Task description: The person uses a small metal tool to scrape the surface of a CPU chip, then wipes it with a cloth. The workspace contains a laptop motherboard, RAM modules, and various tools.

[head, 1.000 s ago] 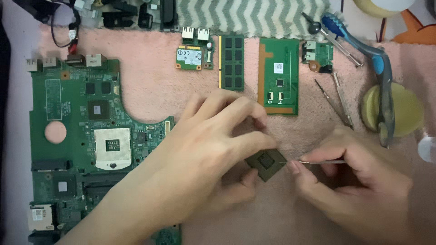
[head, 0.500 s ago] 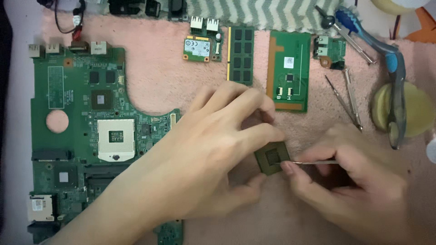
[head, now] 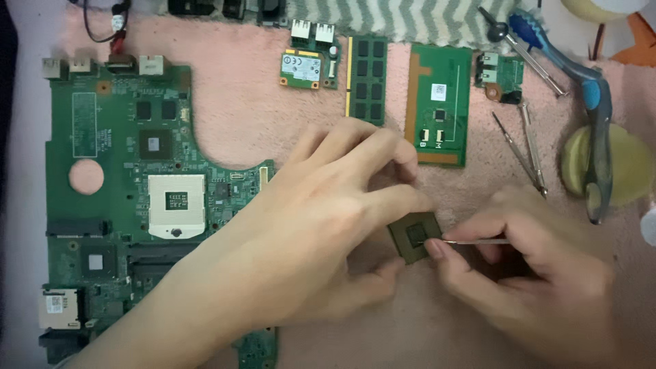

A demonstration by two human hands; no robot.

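My left hand (head: 328, 212) pinches a small square processor chip (head: 414, 236) between thumb and fingers, holding it just above the pink mat. My right hand (head: 526, 273) grips a thin metal tool (head: 478, 240) whose tip touches the dark centre of the chip. The large green laptop motherboard (head: 116, 137) lies to the left, partly under my left forearm, with its white empty processor socket (head: 176, 203) showing.
Along the top lie a small wireless card (head: 302, 68), a memory module (head: 367, 78), a green circuit board (head: 441, 102) and a small port board (head: 500, 75). Screwdrivers (head: 526, 147), blue-handled tools (head: 594, 109) and a yellow round lid (head: 635, 164) sit at right.
The view has shifted slightly, so everything sits a little lower and to the right. Both hands keep their hold on the chip and the tool, with the tip still on the chip.
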